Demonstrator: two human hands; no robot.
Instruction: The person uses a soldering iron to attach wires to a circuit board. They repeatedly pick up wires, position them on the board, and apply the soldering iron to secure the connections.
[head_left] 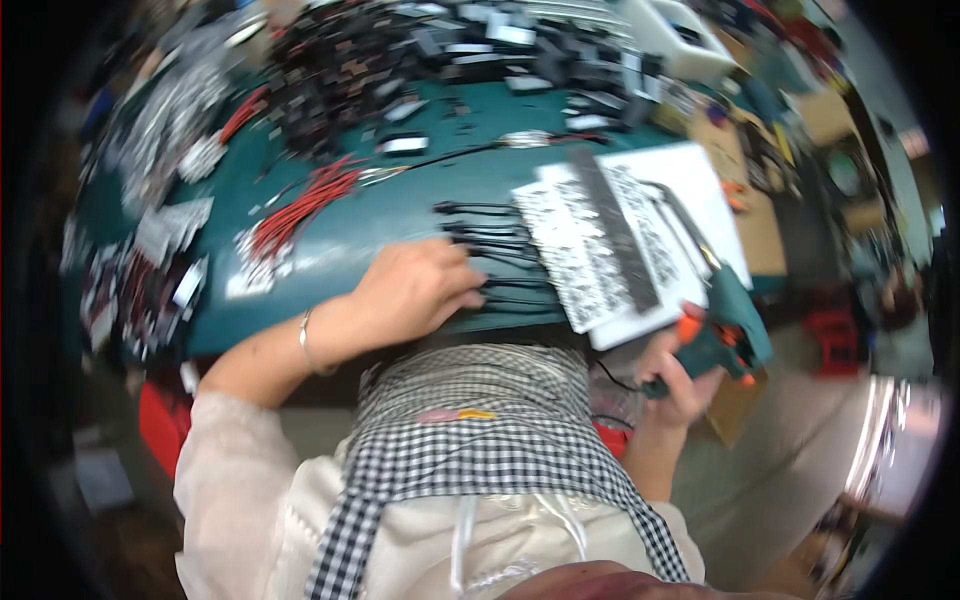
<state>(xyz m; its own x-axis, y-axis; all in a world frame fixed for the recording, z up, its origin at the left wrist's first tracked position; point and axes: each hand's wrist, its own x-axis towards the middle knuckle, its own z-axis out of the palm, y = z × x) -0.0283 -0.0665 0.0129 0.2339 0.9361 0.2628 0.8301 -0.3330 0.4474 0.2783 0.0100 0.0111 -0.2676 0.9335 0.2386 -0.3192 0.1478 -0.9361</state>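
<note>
My left hand (415,290) rests on the green table top (400,215), fingers curled over the ends of several black wires (490,250) laid in rows. The wires run right under a white sheet with a black strip (615,235) lying on it. At the table's front edge my right hand (685,385) grips a teal and orange hand tool (720,340), held just below the table's edge. A thin bracelet is on my left wrist.
A bundle of red wires (300,205) lies left of centre. Piles of black parts (400,50) and white-labelled pieces cover the back of the table. More small parts (150,270) crowd the left edge. A white machine (680,35) stands at back right.
</note>
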